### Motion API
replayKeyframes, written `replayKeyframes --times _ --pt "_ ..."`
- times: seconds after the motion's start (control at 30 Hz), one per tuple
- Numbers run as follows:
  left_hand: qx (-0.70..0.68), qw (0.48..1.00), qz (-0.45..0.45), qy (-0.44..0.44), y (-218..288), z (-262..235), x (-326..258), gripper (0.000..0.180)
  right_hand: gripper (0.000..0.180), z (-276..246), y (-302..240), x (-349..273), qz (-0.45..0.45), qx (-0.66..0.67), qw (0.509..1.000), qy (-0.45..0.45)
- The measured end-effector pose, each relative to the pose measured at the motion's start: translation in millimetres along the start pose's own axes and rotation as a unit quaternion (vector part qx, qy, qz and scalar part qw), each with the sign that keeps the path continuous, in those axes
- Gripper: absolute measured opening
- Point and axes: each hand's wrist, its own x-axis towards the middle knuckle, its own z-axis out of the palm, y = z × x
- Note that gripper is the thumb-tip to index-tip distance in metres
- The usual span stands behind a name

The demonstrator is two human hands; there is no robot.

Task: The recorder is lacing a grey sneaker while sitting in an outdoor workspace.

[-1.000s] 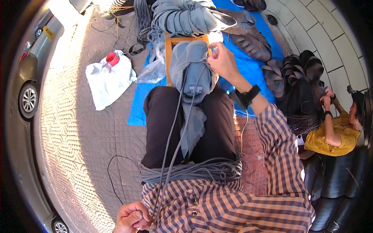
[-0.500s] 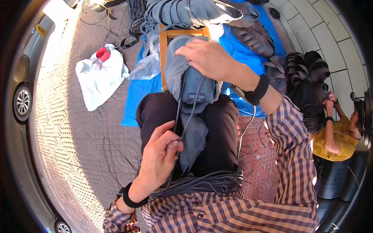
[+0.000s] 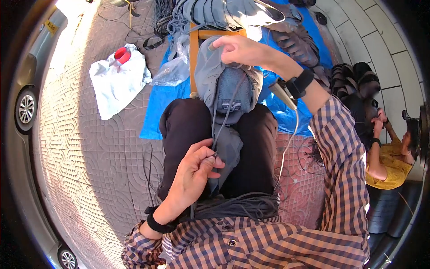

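A grey shoe upper (image 3: 207,89) with a blue-grey mesh tongue (image 3: 236,85) lies between my knees, against a wooden frame. A long dark shoelace (image 3: 218,131) runs from it toward my body. My left hand (image 3: 192,172) is closed, pinching the shoelace near its thumb and fingertips. Over the far end of the upper is my right hand (image 3: 242,50), its fingers bent and its index finger reaching left. What its fingers grip, if anything, is hidden. Another grey upper piece (image 3: 228,152) hangs between my thighs below the tongue.
A bundle of dark laces (image 3: 242,205) lies across my lap. The wooden frame (image 3: 194,58) stands on a blue tarp (image 3: 154,116). Stacked grey uppers (image 3: 219,13) lie beyond. Left are a white cloth (image 3: 112,92) and red roll (image 3: 122,55); a co-worker (image 3: 389,157) sits right.
My right hand has shifted slightly away from me, its fingers curling more. My left hand has moved a little right, still pinching the lace. The view has shifted slightly.
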Motion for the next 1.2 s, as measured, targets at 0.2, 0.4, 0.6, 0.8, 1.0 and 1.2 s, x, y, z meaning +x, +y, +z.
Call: replayKeyframes --times 0.2,0.4,0.6,0.8,1.0,1.2 --pt "0.012 0.995 -0.099 -0.027 -18.4 4.5 -32.6 0.014 0.052 10.3 1.1 19.4 0.037 -0.128 0.990 0.039" --pt "0.278 0.943 0.179 -0.043 21.0 40.6 -66.4 0.009 0.056 28.8 15.5 28.8 0.076 -0.401 0.905 0.117" --pt "0.366 0.896 0.251 -0.017 44.4 8.5 -68.2 0.012 0.047 2.8 28.7 -10.0 -0.059 0.066 0.970 0.224" --pt "0.340 0.908 0.239 0.051 199.2 -40.6 -123.0 0.019 0.043 -0.5 60.7 -58.8 -0.065 0.047 0.941 0.328" --pt "0.330 0.917 0.217 0.052 211.4 -93.5 -140.1 0.019 0.041 25.1 1.1 -36.6 -0.084 -0.166 0.949 0.254" --pt "0.313 0.921 0.228 0.045 233.0 -149.6 -145.2 0.019 0.028 47.8 1.0 -9.6 -0.141 -0.518 0.828 0.160"
